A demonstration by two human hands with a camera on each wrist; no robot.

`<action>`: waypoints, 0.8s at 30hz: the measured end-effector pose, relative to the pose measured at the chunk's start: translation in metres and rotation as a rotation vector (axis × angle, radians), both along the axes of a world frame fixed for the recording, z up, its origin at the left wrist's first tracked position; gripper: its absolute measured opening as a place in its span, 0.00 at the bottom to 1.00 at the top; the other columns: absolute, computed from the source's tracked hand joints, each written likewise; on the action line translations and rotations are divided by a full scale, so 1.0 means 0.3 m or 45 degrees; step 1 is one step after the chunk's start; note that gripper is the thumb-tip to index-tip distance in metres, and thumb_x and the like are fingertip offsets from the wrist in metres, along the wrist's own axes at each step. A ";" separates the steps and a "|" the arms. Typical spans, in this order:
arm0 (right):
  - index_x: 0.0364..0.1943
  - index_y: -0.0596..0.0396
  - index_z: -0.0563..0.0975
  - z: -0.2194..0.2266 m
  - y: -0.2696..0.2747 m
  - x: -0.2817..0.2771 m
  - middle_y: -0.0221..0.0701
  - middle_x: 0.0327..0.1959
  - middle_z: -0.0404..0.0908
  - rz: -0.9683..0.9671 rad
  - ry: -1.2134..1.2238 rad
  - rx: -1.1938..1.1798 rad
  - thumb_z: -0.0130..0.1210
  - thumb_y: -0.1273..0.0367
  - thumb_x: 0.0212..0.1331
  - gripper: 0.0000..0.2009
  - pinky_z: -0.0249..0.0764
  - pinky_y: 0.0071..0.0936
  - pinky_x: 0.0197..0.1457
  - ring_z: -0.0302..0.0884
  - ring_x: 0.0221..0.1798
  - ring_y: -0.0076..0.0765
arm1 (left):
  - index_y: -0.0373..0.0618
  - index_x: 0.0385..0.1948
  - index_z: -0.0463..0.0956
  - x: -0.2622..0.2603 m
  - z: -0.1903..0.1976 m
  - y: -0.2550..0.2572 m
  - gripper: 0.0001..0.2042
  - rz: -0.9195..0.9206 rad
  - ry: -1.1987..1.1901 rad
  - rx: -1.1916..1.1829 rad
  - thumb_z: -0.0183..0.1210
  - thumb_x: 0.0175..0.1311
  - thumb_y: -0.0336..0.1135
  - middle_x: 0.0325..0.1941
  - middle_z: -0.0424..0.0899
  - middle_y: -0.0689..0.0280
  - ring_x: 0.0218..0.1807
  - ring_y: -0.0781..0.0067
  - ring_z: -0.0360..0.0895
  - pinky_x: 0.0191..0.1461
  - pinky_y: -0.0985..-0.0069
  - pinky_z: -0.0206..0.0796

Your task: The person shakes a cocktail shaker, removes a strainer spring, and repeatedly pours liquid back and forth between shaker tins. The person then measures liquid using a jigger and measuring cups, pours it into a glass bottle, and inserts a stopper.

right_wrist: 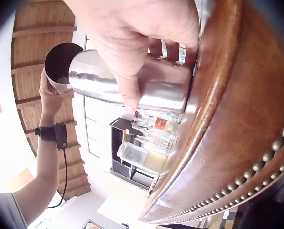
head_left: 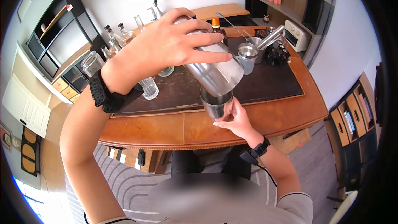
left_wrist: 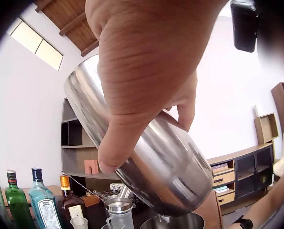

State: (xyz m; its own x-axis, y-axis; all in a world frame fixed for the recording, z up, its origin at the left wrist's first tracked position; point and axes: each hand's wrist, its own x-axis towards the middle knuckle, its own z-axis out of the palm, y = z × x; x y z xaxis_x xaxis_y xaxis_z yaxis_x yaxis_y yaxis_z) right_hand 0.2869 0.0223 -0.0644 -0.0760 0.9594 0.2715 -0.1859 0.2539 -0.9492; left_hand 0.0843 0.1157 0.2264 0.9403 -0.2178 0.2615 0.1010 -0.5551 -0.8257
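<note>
My left hand (head_left: 178,39) grips a large metal shaker tin (head_left: 219,74) from above, fingers spread around its side. The tin is steeply tilted, its mouth down over a smaller metal tin (head_left: 215,107). My right hand (head_left: 238,120) holds that smaller tin roughly upright near the desk's front edge, thumb along its side. In the left wrist view, the big tin's lower rim sits right at the opening of the smaller tin (left_wrist: 180,221), and a small bit of liquid shows there. The right wrist view shows the big tin's dark inside (right_wrist: 61,62).
Left on the leather-topped desk (head_left: 166,128) stand a cut-glass tumbler (head_left: 150,88), a glass jar (head_left: 92,63) and several bottles. Beyond the tins, a strainer (head_left: 248,49) rests on a clear cup, near a long spoon (head_left: 232,25). A black rack (head_left: 275,53) stands back right.
</note>
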 end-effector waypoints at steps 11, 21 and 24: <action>0.75 0.55 0.56 0.006 -0.002 0.002 0.33 0.68 0.67 0.018 0.020 -0.018 0.74 0.80 0.44 0.51 0.67 0.35 0.73 0.66 0.71 0.34 | 0.77 0.61 0.74 0.015 0.060 -0.006 0.29 -0.013 -0.002 0.016 0.59 0.56 0.31 0.62 0.79 0.77 0.61 0.73 0.77 0.64 0.64 0.68; 0.75 0.56 0.55 -0.004 0.001 0.000 0.34 0.69 0.68 -0.021 -0.031 0.002 0.75 0.79 0.43 0.52 0.68 0.35 0.72 0.66 0.71 0.34 | 0.72 0.62 0.75 -0.021 -0.036 0.008 0.41 0.017 -0.023 -0.319 0.72 0.38 0.28 0.63 0.79 0.75 0.61 0.69 0.77 0.61 0.64 0.66; 0.75 0.56 0.55 0.006 -0.004 -0.005 0.35 0.69 0.68 -0.013 0.027 0.001 0.76 0.78 0.43 0.53 0.69 0.35 0.71 0.67 0.70 0.33 | 0.67 0.65 0.73 -0.045 -0.087 0.015 0.48 0.072 -0.010 -0.652 0.75 0.29 0.24 0.64 0.78 0.73 0.61 0.66 0.76 0.61 0.62 0.65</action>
